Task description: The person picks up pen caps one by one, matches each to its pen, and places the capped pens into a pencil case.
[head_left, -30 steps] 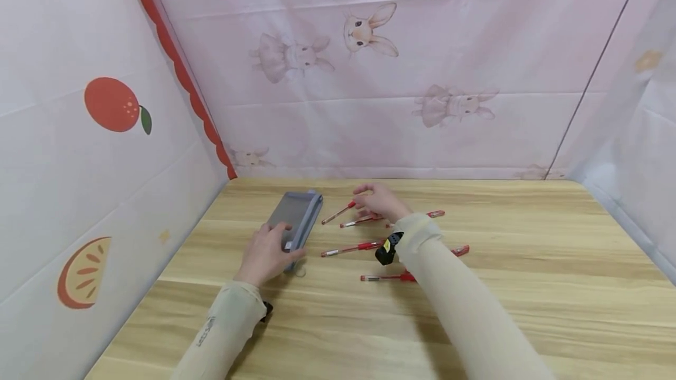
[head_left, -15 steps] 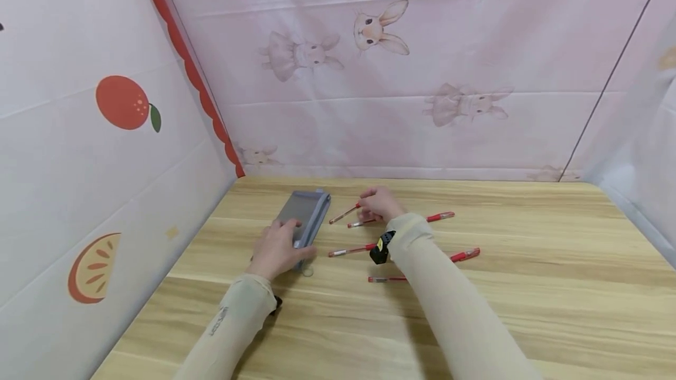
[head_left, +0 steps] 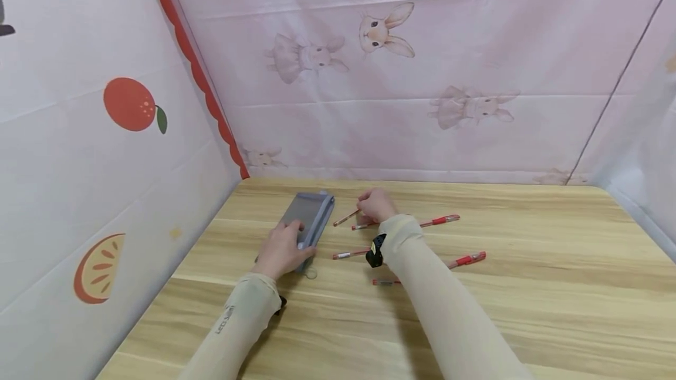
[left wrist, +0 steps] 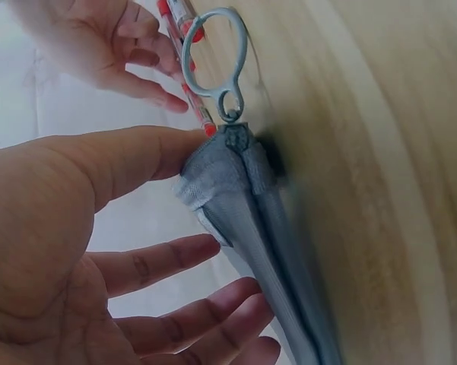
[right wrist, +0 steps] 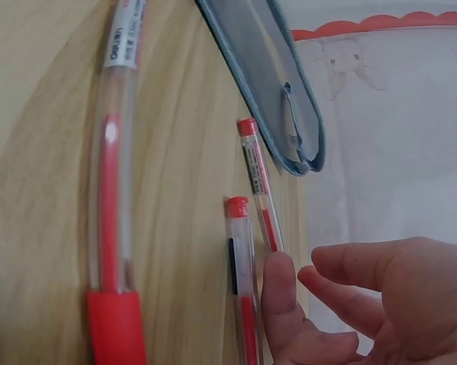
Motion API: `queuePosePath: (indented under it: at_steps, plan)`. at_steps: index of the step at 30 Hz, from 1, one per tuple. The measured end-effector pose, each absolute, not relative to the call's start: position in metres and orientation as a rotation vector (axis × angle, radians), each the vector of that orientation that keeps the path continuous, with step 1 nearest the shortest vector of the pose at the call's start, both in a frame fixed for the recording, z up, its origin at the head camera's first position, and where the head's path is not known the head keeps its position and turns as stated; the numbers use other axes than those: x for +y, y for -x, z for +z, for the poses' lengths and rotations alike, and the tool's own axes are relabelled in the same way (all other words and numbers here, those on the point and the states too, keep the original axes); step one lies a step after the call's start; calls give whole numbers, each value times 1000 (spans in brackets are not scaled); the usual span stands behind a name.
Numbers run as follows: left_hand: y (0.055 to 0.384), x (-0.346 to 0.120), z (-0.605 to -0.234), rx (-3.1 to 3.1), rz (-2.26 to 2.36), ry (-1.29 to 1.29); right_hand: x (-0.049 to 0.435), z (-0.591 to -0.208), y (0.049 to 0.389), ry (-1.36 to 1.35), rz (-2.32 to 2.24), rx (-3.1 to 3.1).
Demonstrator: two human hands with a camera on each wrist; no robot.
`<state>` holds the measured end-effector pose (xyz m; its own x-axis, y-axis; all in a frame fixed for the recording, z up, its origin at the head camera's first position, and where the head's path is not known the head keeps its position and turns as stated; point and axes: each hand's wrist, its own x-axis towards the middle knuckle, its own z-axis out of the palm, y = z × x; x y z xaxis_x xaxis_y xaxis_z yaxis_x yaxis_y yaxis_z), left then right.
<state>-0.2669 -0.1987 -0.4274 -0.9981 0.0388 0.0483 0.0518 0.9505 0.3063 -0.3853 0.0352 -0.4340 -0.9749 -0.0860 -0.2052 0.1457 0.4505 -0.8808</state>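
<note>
A grey-blue mesh pencil case (head_left: 308,211) with a zipper lies at the left of the table. My left hand (head_left: 280,249) rests on its near part, the fingers spread over the face and the thumb at the end by the metal ring (left wrist: 215,52). My right hand (head_left: 377,205) is low over the far red gel pens. In the right wrist view, one fingertip (right wrist: 279,277) overlaps the farthest gel pen (right wrist: 260,179), and a gap shows between it and the opposite finger. A second gel pen (right wrist: 243,266) lies alongside; its lower end is out of frame.
More red gel pens lie nearer: one (head_left: 348,255) partly under the right wrist, and another (head_left: 467,259) crossed by the right sleeve. A pen with a red grip (head_left: 443,219) points right. Printed cloth walls (head_left: 433,151) border the wooden table (head_left: 554,286).
The view has turned slightly left, so the table things sit further right. My right hand has come a little left and its fingers have drawn in around the far pen. My left hand stays on the case.
</note>
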Motion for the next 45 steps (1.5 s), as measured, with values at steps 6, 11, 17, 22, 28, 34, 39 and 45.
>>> queuePosePath:
  at_steps: [6,11,17,22,28,34,39,45]
  plan:
    - [269,-199,-424,-3076,-515,76,33,-428,379,-25,-1413,2577]
    - [272,-203,-417,-3102,-626,65,29,-424,376,0,-1323,2670]
    - [276,-209,-410,-3066,-649,71,22,-424,376,20,-1293,2745]
    - [275,-214,-408,-3024,-691,87,15,-424,370,-6,-1244,2770]
    - [275,-220,-407,-2986,-756,77,7,-427,368,1,-1132,2854]
    - [276,-222,-405,-2971,-793,64,4,-433,371,-12,-1067,2910]
    - [276,-222,-403,-2949,-788,75,4,-434,372,3,-1039,2921]
    - [276,-222,-403,-2937,-800,87,6,-440,379,47,-980,2940]
